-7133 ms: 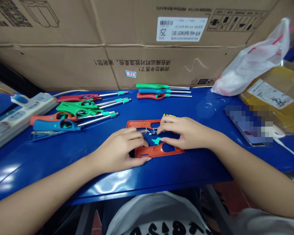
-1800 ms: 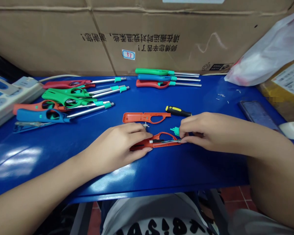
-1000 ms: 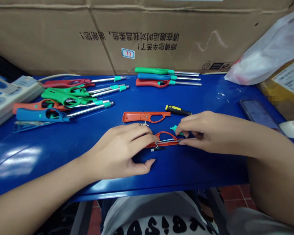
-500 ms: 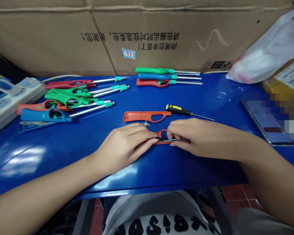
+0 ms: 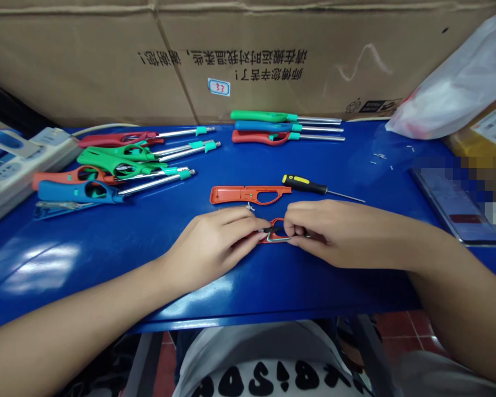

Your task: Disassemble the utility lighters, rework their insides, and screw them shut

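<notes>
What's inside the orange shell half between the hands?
A pale wire runs along the near side of the orange shell half; the left hand holds a black part over or in the shell. That hand and the right hand cover its ends, hiding anything there.

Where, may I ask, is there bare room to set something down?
Free: glossy blue tabletop between bare hands and front edge, and between black-yellow screwdriver and red plastic lighter behind. Crowded: around the hands, with orange plastic shell halves; left, coloured lighters beside white power strip.
</notes>
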The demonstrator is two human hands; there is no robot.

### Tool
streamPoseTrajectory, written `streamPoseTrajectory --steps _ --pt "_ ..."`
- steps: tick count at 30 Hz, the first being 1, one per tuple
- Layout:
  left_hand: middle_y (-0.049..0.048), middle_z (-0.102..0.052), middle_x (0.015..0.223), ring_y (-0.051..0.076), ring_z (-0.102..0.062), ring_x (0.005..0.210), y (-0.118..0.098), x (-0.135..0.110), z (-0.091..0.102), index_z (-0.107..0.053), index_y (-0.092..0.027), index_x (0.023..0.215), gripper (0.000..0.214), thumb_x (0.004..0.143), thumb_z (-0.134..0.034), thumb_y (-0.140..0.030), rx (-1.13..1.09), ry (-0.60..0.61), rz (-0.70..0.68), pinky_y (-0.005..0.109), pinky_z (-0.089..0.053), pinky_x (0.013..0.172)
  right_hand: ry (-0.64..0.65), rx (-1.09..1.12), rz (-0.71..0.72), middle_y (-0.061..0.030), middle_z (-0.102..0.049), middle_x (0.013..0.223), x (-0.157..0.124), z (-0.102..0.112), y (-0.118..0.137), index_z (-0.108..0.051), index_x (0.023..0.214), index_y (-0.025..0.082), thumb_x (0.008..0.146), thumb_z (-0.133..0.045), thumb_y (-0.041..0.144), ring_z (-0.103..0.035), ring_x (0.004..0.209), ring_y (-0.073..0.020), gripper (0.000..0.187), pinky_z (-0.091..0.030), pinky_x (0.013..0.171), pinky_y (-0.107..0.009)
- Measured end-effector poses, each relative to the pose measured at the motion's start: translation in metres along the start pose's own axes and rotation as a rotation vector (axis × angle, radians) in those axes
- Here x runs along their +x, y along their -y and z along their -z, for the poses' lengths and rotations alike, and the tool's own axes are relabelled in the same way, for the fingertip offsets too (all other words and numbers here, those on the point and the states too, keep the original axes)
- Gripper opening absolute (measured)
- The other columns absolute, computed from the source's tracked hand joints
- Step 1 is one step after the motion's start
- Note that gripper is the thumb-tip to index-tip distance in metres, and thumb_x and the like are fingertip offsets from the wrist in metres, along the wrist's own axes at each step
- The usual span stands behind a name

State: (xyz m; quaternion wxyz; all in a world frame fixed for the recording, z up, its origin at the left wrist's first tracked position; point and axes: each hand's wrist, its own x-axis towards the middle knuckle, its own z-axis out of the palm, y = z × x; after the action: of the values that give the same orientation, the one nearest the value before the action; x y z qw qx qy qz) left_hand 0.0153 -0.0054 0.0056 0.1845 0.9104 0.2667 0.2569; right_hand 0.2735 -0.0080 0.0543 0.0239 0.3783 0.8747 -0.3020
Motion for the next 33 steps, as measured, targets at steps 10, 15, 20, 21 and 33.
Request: streamPoseTrajectory --steps 10,15,20,21,33 --pt "0.0047 -0.073 0.100 0.015 -0.072 0.090 -0.001 0.002 0.000 -0.073 -0.016 0.111 0.016 0.100 -0.062 -0.019 -0.033 -0.020 0.042 0.026 -0.059 0.082 -0.016 0.019 0.027 0.0000 -0.065 0.096 0.001 -0.001 -0.004 -0.057 0.093 0.023 0.095 -0.052 0.014 -0.058 0.082 -0.0161 0.010 -0.039 0.072 -0.029" --pt "0.0046 -0.071 0.099 0.014 -0.070 0.088 0.001 0.002 0.000 -0.074 -0.015 0.111 0.016 0.100 -0.062 -0.017 -0.053 -0.036 0.055 0.025 -0.057 0.080 -0.030 -0.009 0.073 0.0006 -0.064 0.096 -0.001 0.001 -0.003 -0.056 0.094 0.023 0.095 -0.058 0.017 -0.059 0.083 -0.0161 0.006 -0.040 0.072 -0.029" --pt "0.0049 -0.071 0.098 0.015 -0.070 0.089 0.002 0.003 0.000 -0.073 -0.016 0.110 0.016 0.101 -0.060 -0.017 -0.067 -0.035 0.067 0.027 -0.057 0.081 -0.038 -0.071 0.149 -0.0026 -0.066 0.105 0.002 -0.004 -0.001 -0.064 0.104 0.023 0.099 -0.055 0.021 -0.062 0.093 -0.0189 0.010 -0.043 0.076 -0.031" --pt "0.0049 -0.071 0.098 0.015 -0.070 0.089 0.002 0.003 0.000 -0.073 -0.016 0.110 0.016 0.101 -0.061 -0.017 -0.066 -0.033 0.069 0.027 -0.057 0.081 -0.036 -0.084 0.146 -0.0029 -0.066 0.105 0.002 -0.005 -0.001 -0.064 0.104 0.022 0.101 -0.053 0.022 -0.062 0.091 -0.0188 0.012 -0.043 0.075 -0.031" --pt "0.0054 -0.072 0.097 0.015 -0.071 0.086 0.002 0.002 0.000 -0.076 -0.016 0.108 0.015 0.100 -0.063 -0.018 -0.072 -0.030 0.066 0.026 -0.058 0.078 0.006 0.147 0.193 0.0002 -0.068 0.087 -0.009 0.011 0.000 -0.063 0.088 0.022 0.099 -0.057 0.023 -0.062 0.083 -0.0146 0.013 -0.045 0.074 -0.027"
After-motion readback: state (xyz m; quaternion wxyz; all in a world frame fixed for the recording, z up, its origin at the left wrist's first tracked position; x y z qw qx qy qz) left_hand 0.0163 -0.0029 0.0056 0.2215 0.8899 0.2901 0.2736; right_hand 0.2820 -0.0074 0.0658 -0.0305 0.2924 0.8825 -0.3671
